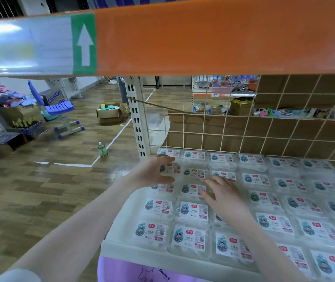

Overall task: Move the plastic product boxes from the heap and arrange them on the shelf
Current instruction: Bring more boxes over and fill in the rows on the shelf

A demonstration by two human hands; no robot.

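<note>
Several clear plastic product boxes (190,237) with white labels lie in neat rows on the white shelf (142,253). My left hand (152,173) reaches to the shelf's far left corner, where its fingers and thumb curl round the left side of one box (171,168) in the second row from the back. My right hand (223,193) lies palm down on the boxes beside it, fingers fairly straight, their tips touching a box (192,188) in the third row. The heap is out of view.
An orange beam (203,37) hangs low across the top. A wire grid (244,127) backs the shelf, and a white slotted post (137,119) stands at its left corner. On the wooden floor at left are a green bottle (102,149), cardboard boxes (109,113) and a blue chair (61,110).
</note>
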